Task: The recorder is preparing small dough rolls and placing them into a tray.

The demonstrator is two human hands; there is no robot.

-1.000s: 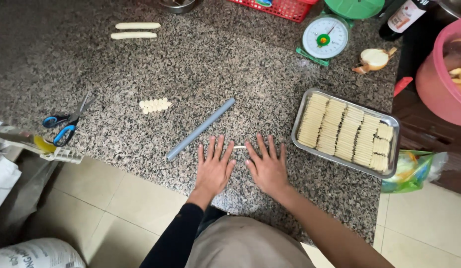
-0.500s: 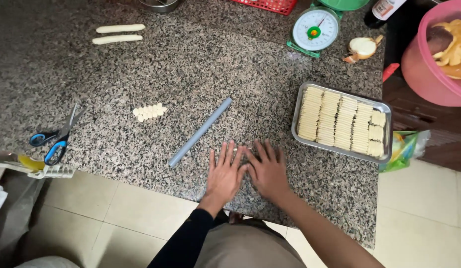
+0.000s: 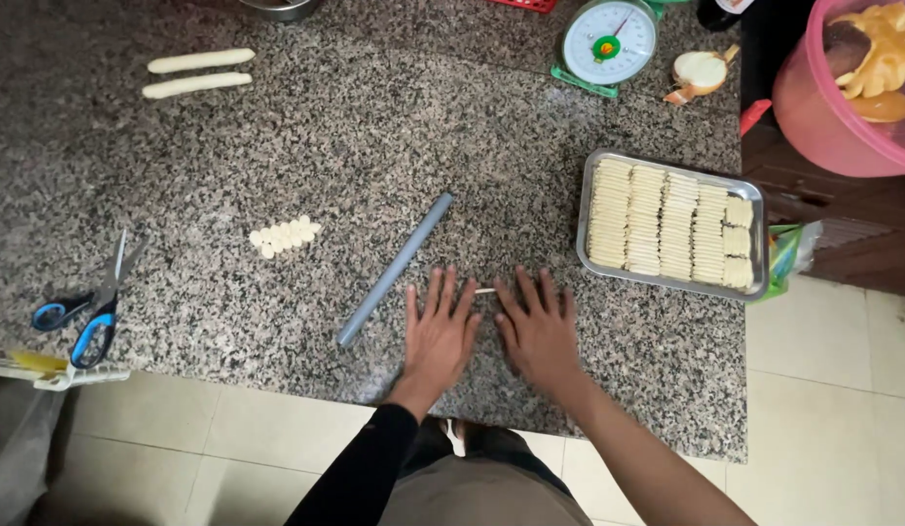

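Blue-handled scissors [image 3: 82, 317], far 9 o'clock; grey rod [image 3: 394, 270], slanting 7 to 1 o'clock beside left hand [image 3: 440, 331]. Both hands flat, fingers spread, gripping nothing, pressing a thin dough strand [image 3: 484, 290]; long axis 9 to 3 o'clock, midway between them. Right hand [image 3: 538, 326]; filled metal tray [image 3: 754, 244] at 2 o'clock.

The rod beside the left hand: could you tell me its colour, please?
Grey-blue rod, seen in the head view.

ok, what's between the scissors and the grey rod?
Head view: a small cluster of pale dough pieces lies between the scissors and the grey rod, on speckled granite counter.
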